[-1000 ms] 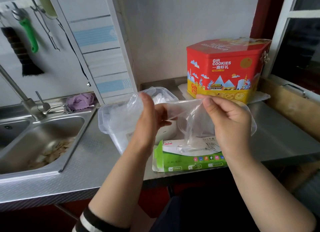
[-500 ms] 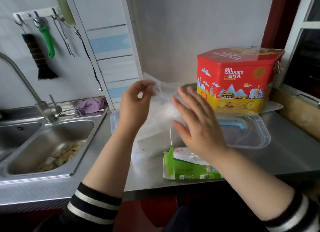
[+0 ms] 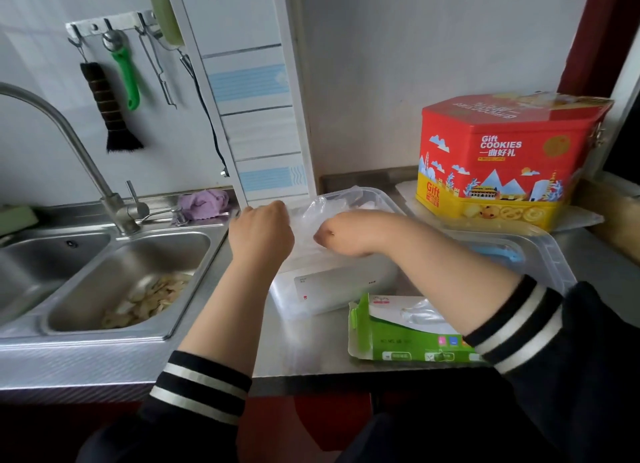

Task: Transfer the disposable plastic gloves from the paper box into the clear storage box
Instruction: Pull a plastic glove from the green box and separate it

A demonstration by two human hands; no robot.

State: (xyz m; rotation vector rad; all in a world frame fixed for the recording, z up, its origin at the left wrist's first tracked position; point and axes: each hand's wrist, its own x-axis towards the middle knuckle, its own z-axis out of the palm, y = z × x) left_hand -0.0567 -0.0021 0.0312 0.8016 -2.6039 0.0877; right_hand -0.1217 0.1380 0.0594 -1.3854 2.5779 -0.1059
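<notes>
The clear storage box (image 3: 346, 288) stands on the steel counter, just right of the sink. A crumpled clear plastic glove (image 3: 313, 208) lies in its top opening. My left hand (image 3: 261, 236) is closed at the box's left rim, holding the glove's edge. From the right, my right hand (image 3: 341, 236) reaches into the box and rests on the glove; its fingers curl down out of sight. The green and white paper box (image 3: 391, 341) lies open at the counter's front edge, with clear plastic showing in its window. My right forearm crosses above it.
The box's clear lid (image 3: 550, 255), with a blue handle, lies to the right. A red and yellow cookie tin (image 3: 502, 158) stands behind it. A steel sink (image 3: 121, 272) with food scraps and a faucet (image 3: 69, 133) is on the left, a purple cloth (image 3: 204, 203) behind it.
Both hands dropped from chest height down to the storage box, taking the glove along. My right hand went from an open palm against the glove to reaching into the box.
</notes>
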